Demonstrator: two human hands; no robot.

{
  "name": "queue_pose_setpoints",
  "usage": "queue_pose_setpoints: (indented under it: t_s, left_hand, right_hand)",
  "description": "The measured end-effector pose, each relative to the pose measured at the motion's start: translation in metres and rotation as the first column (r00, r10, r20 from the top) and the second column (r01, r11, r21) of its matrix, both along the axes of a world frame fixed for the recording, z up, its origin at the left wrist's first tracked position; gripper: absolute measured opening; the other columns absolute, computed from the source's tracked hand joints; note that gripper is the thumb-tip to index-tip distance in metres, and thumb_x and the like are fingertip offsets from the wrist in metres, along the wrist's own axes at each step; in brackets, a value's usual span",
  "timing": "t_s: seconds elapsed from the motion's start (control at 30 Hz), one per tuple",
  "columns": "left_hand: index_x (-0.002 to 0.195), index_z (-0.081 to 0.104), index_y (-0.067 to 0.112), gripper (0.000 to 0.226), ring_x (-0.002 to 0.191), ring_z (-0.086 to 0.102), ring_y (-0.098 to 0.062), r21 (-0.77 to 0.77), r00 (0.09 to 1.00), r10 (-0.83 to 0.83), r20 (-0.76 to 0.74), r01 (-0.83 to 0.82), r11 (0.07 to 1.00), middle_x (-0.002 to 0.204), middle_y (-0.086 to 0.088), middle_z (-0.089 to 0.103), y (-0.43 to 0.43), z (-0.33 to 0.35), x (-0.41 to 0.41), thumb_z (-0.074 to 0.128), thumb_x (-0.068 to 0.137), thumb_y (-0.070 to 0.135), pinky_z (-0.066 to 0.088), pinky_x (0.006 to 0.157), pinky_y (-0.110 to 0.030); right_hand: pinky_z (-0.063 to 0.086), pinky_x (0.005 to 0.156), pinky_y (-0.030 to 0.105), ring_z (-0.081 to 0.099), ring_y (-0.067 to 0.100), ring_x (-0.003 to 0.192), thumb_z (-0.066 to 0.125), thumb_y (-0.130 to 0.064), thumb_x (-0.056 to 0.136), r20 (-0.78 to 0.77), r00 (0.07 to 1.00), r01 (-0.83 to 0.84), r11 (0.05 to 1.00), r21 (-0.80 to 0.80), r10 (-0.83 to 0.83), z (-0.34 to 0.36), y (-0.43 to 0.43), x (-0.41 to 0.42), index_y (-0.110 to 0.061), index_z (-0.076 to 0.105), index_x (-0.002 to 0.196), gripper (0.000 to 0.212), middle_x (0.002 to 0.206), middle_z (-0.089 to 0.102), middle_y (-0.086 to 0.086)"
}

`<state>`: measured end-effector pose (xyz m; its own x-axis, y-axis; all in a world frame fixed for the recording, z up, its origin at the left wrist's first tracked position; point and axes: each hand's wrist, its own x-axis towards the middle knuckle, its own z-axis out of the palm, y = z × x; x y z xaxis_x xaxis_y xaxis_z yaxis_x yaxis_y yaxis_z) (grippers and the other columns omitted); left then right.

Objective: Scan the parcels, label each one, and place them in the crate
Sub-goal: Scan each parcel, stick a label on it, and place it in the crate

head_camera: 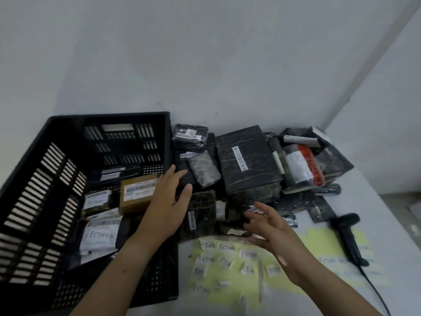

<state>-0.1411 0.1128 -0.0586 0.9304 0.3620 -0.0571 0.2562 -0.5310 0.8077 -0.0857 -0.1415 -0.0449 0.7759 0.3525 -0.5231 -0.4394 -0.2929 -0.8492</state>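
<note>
Left hand (169,197): fingers straight and spread, gripping nothing. It sits over the right wall of the black slatted plastic crate (45,179), fingertips at a flat black wrapped parcel (183,173) just beside the crate. Can't tell if they touch it.

Right hand (271,226): fingers apart, loosely bent, nothing in it, motion-blurred. It's above the near edge of the parcel pile, just past the yellow backing sheet (319,238).

Crate is on the left of the pale grey surface (376,201), against the wall. Inside it:
- brown cardboard box (139,192), barcode label, "RETURN" handwritten on it
- dark parcel with white "RETURN" label (96,200)
- larger parcel with white "RETURN" label (100,236), nearest the camera

Unsorted pile is right of the crate, on the surface:
- large black film-wrapped box with white barcode strip (246,160), mid-pile
- black parcel with red tape and white label (303,165), to its right
- small black wrapped packet (202,168), to its left
- dark flat parcel (200,215), between the two hands

The yellow sheet carries rows of small white "RETURN" stickers (227,263), some slots bare. Black handheld barcode scanner (348,236) lies on the sheet's right part, neither hand touching it, cable (373,290) trailing toward the camera.
</note>
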Motion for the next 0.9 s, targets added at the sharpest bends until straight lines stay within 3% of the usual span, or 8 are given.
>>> queue_pose_setpoints:
  t_s: [0.13,0.27,0.33,0.4,0.47,0.57,0.77,0.9]
  left_hand:
    - [0.156,0.032,0.029,0.052,0.155,0.007,-0.006,0.103,0.994,0.108,0.017,-0.109,0.989,0.168,0.017,0.007,-0.01,-0.009,0.005,0.041,0.106,0.042,0.017,0.122,-0.032]
    - [0.159,0.025,0.027,0.053,0.154,0.008,-0.002,0.039,0.981,0.189,0.034,-0.19,0.981,0.168,0.019,0.006,-0.013,-0.01,0.005,0.04,0.109,0.032,0.015,0.123,-0.027]
    - [0.161,0.022,0.027,0.055,0.153,0.005,0.001,0.062,0.983,0.183,0.03,-0.185,0.981,0.168,0.02,0.003,-0.014,-0.011,0.006,0.039,0.109,0.03,0.012,0.12,-0.022]
    - [0.161,0.02,0.027,0.056,0.149,0.001,0.006,0.104,0.987,0.162,0.011,-0.162,0.981,0.168,0.021,-0.002,-0.014,-0.011,0.008,0.039,0.109,0.03,0.011,0.115,-0.017]
    - [0.161,0.02,0.025,0.057,0.152,0.001,0.002,0.148,0.99,0.144,0.001,-0.142,0.979,0.169,0.018,-0.006,-0.013,-0.011,0.009,0.041,0.108,0.031,0.014,0.113,-0.016]
    - [0.162,0.021,0.024,0.058,0.156,0.001,-0.008,0.2,0.993,0.119,-0.019,-0.113,0.973,0.169,0.015,-0.012,-0.013,-0.011,0.009,0.04,0.108,0.035,0.017,0.113,-0.018]
    - [0.162,0.02,0.025,0.057,0.156,0.0,-0.007,0.193,0.993,0.117,-0.026,-0.11,0.975,0.169,0.016,-0.014,-0.014,-0.01,0.007,0.036,0.109,0.038,0.017,0.112,-0.016]
    - [0.16,0.026,0.025,0.053,0.154,0.0,0.0,0.092,0.988,0.155,0.021,-0.157,0.983,0.169,0.019,-0.004,-0.013,-0.011,0.008,0.032,0.109,0.038,0.013,0.114,-0.016]
  right_hand:
    - [0.056,0.09,0.032,0.066,0.008,0.108,0.06,-0.019,0.098,0.026,0.998,-0.046,0.996,-0.077,0.048,-0.015,-0.004,0.026,-0.031,0.046,0.142,0.048,0.125,0.064,-0.013]
    - [0.058,0.089,0.035,0.067,0.014,0.108,0.06,-0.025,0.098,-0.095,0.989,-0.117,0.993,-0.024,0.114,-0.024,0.037,0.05,-0.024,0.047,0.141,0.045,0.124,0.064,-0.004]
    - [0.059,0.09,0.037,0.066,0.017,0.11,0.059,-0.023,0.099,-0.179,0.974,-0.138,0.99,0.015,0.139,-0.027,0.067,0.054,-0.023,0.047,0.14,0.043,0.127,0.062,-0.001]
    - [0.055,0.096,0.038,0.061,0.015,0.11,0.06,-0.02,0.098,-0.152,0.972,-0.18,0.984,0.007,0.179,-0.03,0.095,0.056,-0.028,0.046,0.14,0.045,0.13,0.057,-0.002]
    - [0.051,0.1,0.037,0.058,0.008,0.101,0.06,-0.019,0.097,-0.117,0.974,-0.193,0.981,0.018,0.194,-0.032,0.119,0.057,-0.034,0.045,0.139,0.047,0.118,0.056,-0.009]
    - [0.054,0.094,0.035,0.058,0.008,0.095,0.057,-0.017,0.097,-0.154,0.983,-0.098,0.994,0.058,0.105,-0.034,0.143,0.061,-0.035,0.043,0.14,0.049,0.111,0.057,-0.007]
    - [0.056,0.087,0.035,0.061,0.018,0.104,0.054,-0.012,0.099,-0.291,0.951,0.153,0.977,0.148,-0.105,-0.044,0.159,0.069,-0.023,0.039,0.148,0.052,0.105,0.057,-0.003]
    - [0.057,0.09,0.036,0.062,0.015,0.103,0.053,-0.005,0.098,-0.143,0.977,0.182,0.965,0.189,-0.156,-0.033,0.15,0.064,-0.021,0.049,0.141,0.046,0.109,0.058,-0.003]
